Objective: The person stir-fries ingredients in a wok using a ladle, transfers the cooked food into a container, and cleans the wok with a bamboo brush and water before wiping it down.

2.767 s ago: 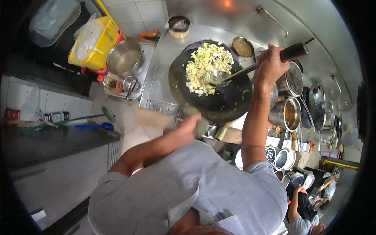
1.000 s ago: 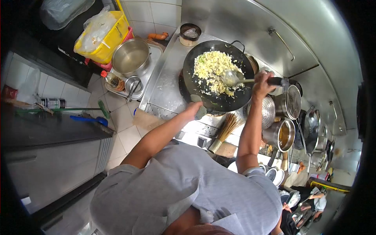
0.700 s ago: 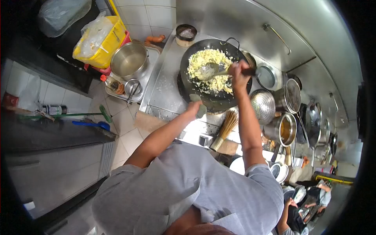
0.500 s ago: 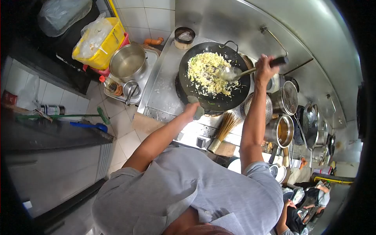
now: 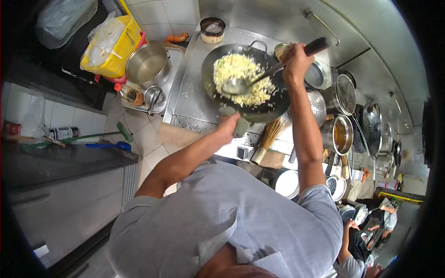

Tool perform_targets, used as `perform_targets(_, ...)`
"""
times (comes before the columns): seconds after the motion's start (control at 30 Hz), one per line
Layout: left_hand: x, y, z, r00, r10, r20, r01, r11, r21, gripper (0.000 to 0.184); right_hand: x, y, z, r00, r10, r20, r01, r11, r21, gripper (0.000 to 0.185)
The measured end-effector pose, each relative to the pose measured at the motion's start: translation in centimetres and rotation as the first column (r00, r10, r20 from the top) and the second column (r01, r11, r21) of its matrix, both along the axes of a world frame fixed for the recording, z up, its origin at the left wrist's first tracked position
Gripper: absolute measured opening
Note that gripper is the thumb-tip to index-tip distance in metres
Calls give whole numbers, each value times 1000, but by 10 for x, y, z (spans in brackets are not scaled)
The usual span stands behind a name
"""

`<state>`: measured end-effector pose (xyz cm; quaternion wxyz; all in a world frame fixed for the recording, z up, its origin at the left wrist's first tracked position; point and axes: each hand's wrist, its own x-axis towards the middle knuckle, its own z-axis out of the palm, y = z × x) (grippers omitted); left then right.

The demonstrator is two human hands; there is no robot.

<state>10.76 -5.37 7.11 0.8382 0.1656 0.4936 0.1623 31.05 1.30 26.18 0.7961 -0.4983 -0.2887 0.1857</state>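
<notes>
A black wok [image 5: 207, 79] sits over the stove, with yellow and white fried rice [image 5: 237, 66], bits of green in it, spread inside. My left hand [image 5: 227, 129] is closed at the wok's near edge around a folded grey-green cloth [image 5: 240, 128]; the grip on the wok itself is partly hidden. My right hand [image 5: 297, 66] is wrapped around the handle of a metal ladle [image 5: 235, 86]. The ladle's bowl rests in the rice, left of the middle of the wok.
A bamboo brush [image 5: 269, 139] lies by the wok's near right side. A perforated strainer [image 5: 316, 106] and a pot of amber liquid [image 5: 343, 134] stand to the right. On the left are a large steel pot [image 5: 148, 65] and a sauce bottle [image 5: 130, 94]. Other people work at lower right.
The ladle's bowl has moved left through the rice, and my right hand has gone up and left. The wok now tilts, its rice bunched farther left. My left hand keeps hold of the cloth.
</notes>
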Motion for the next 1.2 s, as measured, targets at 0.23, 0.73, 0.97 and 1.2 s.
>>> perform_targets(0.23,-9,-7,-28,989,4,147,-13,998,58,18,6,0,-27,906,-262,332,282,959,-13,22)
perform_targets(0.73,-41,-57,-53,963,-249,-102,264,950,165,41,-8,-50,0,960,-279,6,268,928,259,23)
perform_targets(0.97,0,29,-37,998,12,65,-22,988,153,14,-11,-7,-44,960,-78,270,56,994,88,33)
perform_targets(1.2,15,51,-80,1000,17,6,-18,983,181,17,19,69,-91,991,12,133,-38,980,196,26)
